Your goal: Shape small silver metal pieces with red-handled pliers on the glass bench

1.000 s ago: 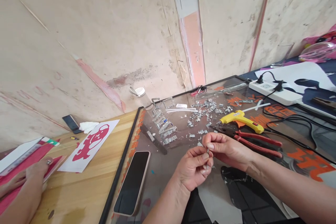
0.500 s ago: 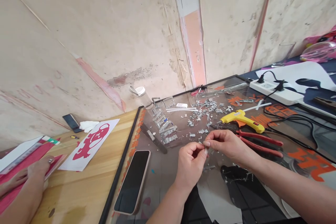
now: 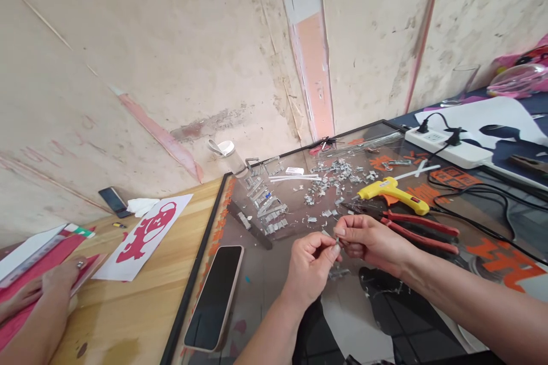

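My left hand [image 3: 312, 265] and my right hand [image 3: 370, 242] meet over the glass tabletop, each closed in a pinch. Between their fingertips is a small grey metal-looking piece [image 3: 337, 239], mostly hidden by the fingers. Beyond them lies a scattered heap of small silvery pieces [image 3: 338, 179]. To its left, similar pieces stand in short rows [image 3: 272, 211]. A yellow hot glue gun [image 3: 391, 191] rests just past my right hand. Red-handled pliers [image 3: 422, 234] lie beside my right wrist.
Left of my hands lies a phone [image 3: 214, 299]. A clear bottle with white lid [image 3: 229, 151] stands by the wall. A white power strip [image 3: 447, 145] with black cords is at right. On the wooden table [image 3: 145, 296], another person's hands [image 3: 60, 282] press on red paper.
My fingertips have shifted slightly around the small piece, and more of it shows between them. The whole view has moved a little.
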Demonstrator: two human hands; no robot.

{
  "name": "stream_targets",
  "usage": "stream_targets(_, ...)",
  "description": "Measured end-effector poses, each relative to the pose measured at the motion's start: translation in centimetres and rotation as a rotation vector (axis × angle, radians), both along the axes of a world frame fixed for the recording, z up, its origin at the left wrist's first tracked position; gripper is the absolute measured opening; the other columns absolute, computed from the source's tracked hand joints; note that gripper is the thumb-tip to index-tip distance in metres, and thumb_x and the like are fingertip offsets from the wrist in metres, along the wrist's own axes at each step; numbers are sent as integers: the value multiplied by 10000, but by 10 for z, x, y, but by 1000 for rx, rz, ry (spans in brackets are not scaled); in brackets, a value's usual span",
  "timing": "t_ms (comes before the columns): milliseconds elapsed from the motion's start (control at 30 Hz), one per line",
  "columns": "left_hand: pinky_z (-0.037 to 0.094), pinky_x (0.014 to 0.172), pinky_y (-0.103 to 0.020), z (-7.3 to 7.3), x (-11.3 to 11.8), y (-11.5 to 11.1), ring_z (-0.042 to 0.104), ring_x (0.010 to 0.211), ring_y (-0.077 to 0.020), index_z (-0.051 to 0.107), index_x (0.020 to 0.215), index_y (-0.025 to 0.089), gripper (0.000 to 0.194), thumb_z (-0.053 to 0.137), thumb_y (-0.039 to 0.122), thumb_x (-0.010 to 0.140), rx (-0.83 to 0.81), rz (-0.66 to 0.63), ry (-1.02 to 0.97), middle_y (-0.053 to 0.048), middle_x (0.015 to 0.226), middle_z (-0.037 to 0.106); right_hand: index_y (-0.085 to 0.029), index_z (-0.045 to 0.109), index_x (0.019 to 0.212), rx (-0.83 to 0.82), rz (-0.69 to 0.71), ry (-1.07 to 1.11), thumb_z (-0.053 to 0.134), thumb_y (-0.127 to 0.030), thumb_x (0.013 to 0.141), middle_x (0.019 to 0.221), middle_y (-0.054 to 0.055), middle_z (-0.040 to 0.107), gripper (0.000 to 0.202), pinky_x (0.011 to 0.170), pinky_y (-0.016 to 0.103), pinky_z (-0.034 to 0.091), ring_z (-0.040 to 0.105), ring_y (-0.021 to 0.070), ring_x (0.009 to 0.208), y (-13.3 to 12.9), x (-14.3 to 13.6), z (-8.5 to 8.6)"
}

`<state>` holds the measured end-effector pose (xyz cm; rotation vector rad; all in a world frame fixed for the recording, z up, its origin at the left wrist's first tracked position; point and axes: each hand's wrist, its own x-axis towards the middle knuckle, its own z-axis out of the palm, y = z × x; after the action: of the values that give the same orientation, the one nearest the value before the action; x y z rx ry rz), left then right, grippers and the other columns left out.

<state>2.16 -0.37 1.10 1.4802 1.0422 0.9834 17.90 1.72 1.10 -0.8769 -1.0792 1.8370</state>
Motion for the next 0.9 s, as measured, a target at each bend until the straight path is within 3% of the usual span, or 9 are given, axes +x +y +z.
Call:
stream_targets(300, 235, 432, -196, 5, -3, 2, 413, 471, -59, 669, 781, 109, 270, 707, 358, 684, -503, -153, -386, -45, 613, 604, -163, 529, 637, 22, 26, 4, 693, -397, 690, 590, -30, 546, 291, 498, 241, 209, 338, 50, 486, 1, 7, 4)
stream_targets(433, 179, 407, -183, 0, -6, 4, 410, 440, -44, 679, 782, 88, 265, 721, 327, 676, -642, -222, -547, -41, 572, 582, -175, 507, 646, 31, 36, 2, 682, -424, 698, 572, -30, 550, 309, 507, 241, 240, 349, 64, 492, -1, 8, 7)
stream_targets(600, 161, 395, -183, -4, -5, 5, 363, 390, -31, 670, 737, 92, 234, 744, 295, 648, -669, -274, -573, -13, 490, 546, -179, 505, 657, 51, 62, 1, 683, -427, 694, 573, -25, 556, 307, 556, 253, 313, 441, 90, 541, -4, 6, 8)
stream_targets(900, 108, 402, -201, -2, 0, 3, 333, 342, -18, 650, 672, 98, 246, 755, 312, 613, -590, -141, -434, -22, 454, 576, -189, 492, 645, 292, -103, -162, 628, -434, 743, 563, -54, 493, 296, 563, 247, 338, 432, 91, 557, -7, -4, 4)
